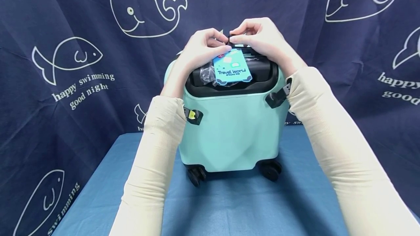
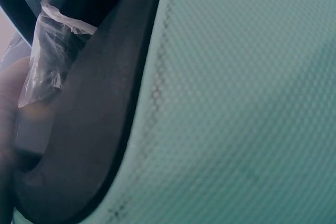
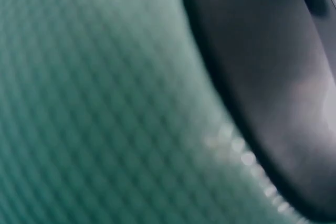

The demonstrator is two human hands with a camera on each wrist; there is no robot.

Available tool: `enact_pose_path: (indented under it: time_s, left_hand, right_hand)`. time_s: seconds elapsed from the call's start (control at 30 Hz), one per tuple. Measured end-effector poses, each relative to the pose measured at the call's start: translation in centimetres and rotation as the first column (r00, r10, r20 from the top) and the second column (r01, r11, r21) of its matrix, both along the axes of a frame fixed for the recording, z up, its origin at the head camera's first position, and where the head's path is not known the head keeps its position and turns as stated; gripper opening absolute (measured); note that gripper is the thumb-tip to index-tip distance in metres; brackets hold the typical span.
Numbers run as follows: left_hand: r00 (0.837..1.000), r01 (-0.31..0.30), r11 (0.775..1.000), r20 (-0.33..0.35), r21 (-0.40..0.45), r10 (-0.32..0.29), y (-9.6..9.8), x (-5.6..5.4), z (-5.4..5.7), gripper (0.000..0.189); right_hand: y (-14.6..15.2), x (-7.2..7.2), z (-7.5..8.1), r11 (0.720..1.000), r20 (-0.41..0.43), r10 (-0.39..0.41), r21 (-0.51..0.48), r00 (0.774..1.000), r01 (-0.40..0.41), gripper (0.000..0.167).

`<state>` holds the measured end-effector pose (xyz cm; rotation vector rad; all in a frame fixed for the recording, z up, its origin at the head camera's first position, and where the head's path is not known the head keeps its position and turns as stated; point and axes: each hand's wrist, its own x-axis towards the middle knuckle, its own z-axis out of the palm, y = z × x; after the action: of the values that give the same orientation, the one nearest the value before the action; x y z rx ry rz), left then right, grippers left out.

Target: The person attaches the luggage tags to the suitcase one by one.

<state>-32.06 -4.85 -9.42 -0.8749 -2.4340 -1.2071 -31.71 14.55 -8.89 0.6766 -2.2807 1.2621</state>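
Note:
A mint-green suitcase [image 1: 233, 130] stands upright on its black wheels, its textured shell filling much of both wrist views. At its top, a blue luggage tag [image 1: 232, 69] printed "Travel World" hangs before the black recessed panel [image 1: 262, 83]. My left hand [image 1: 204, 46] pinches the tag's black strap [image 1: 228, 40] between thumb and curled fingers, thumb at the tag's upper edge. From the other side, my right hand [image 1: 262, 37] pinches the same strap, its fingertips close to the left ones. Clear plastic wrap [image 2: 52, 56] lies behind the tag; the fingers partly hide the strap.
A blue cloth [image 1: 210, 207] covers the table under the suitcase. Behind it hangs a dark blue curtain [image 1: 210, 6] with white whale and fish drawings. Small black wrist cameras [image 1: 277, 97] on the sleeves sit close against the suitcase front.

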Motion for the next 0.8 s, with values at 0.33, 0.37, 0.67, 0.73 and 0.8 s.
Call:
enact_pose_path:
  time_s: [0.33, 0.37, 0.67, 0.73, 0.8]
  left_hand:
    - [1.0, -0.018, 1.0, 0.002, -0.016, 0.018, 0.07, -0.02, 0.08, 0.027]
    - [1.0, -0.018, 1.0, 0.004, -0.016, 0.018, 0.08, -0.02, 0.08, 0.027]
    - [1.0, -0.022, 1.0, 0.007, -0.021, 0.022, 0.08, -0.01, 0.05, 0.027]
    - [1.0, -0.021, 1.0, 0.004, -0.022, 0.022, 0.08, -0.04, 0.05, 0.027]
    - [1.0, -0.021, 0.999, 0.0, -0.024, 0.021, 0.08, -0.04, 0.04, 0.028]
  right_hand:
    - [0.13, 0.14, 0.04, 0.999, 0.001, -0.029, -0.026, 1.0, 0.029, 0.028]
    - [0.13, 0.15, 0.03, 0.999, 0.002, -0.031, -0.027, 1.0, 0.031, 0.028]
    - [0.09, 0.1, -0.03, 0.999, -0.013, -0.014, -0.03, 1.0, 0.014, 0.024]
    - [0.07, 0.07, -0.02, 0.999, -0.021, -0.005, -0.034, 1.0, 0.004, 0.023]
    - [0.05, 0.05, -0.01, 0.999, -0.026, 0.003, -0.039, 1.0, -0.004, 0.02]
